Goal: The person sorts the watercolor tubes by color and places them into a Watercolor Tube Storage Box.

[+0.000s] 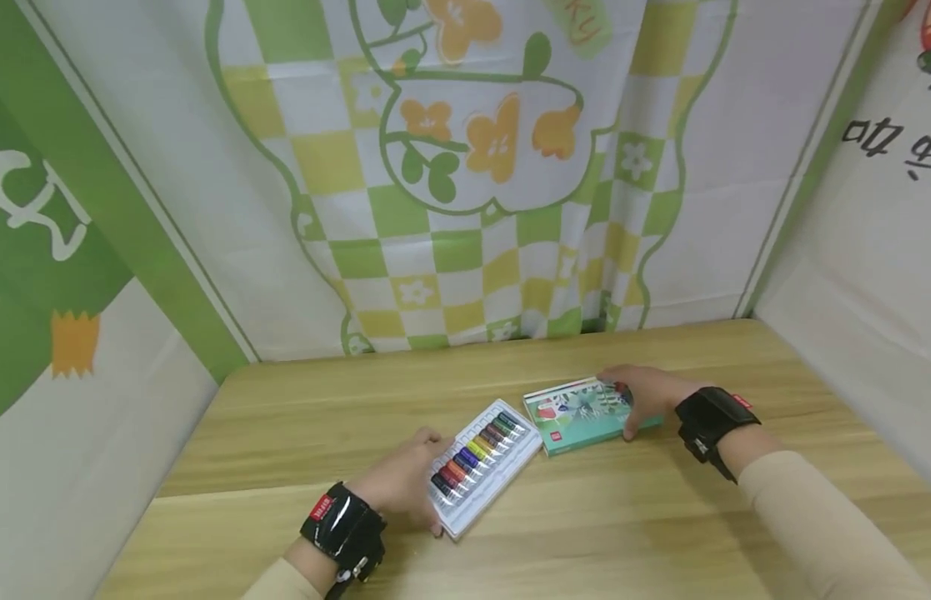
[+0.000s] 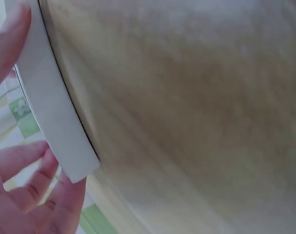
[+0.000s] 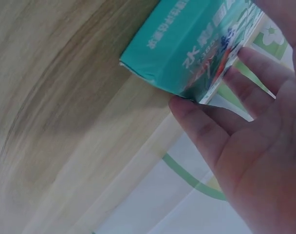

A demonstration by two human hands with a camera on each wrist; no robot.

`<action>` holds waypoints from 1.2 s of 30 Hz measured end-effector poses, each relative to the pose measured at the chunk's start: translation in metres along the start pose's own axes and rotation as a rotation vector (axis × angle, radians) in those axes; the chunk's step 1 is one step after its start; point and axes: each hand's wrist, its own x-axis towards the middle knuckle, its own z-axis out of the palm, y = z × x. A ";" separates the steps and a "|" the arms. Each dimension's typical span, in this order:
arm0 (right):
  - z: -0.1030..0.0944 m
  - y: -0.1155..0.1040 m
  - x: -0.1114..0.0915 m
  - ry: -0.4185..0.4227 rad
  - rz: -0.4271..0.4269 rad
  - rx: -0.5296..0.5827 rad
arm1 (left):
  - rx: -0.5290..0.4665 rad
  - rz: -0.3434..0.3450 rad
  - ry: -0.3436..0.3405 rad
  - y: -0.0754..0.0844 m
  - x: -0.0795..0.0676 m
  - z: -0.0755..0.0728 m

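A white tray [image 1: 497, 487] holds a row of small paint tubes [image 1: 474, 451] in several colours and lies slanted on the table. My left hand [image 1: 405, 477] grips its near left end, thumb on the near side and fingers round the far side. In the left wrist view the tray's pale side wall [image 2: 54, 107] shows between thumb and fingers. To the right, a teal paint box [image 1: 581, 432] with a printed picture lies flat, one corner close to the tray. My right hand [image 1: 648, 395] holds the box's right end, its fingertips along the edges in the right wrist view.
The wood-grain table [image 1: 600, 525] runs back to a checked green and yellow curtain [image 1: 457, 250]. Printed fabric panels stand on the left [image 1: 82, 275] and right [image 1: 855, 275]. Each wrist wears a black strap [image 1: 343, 527].
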 end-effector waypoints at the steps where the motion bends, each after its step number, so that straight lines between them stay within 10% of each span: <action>1: 0.000 0.000 0.001 0.006 -0.012 0.001 | 0.004 0.005 -0.003 0.000 0.001 -0.001; 36: -0.010 -0.008 0.037 -0.120 -0.076 -0.079 | 0.039 0.039 -0.147 -0.013 0.017 -0.014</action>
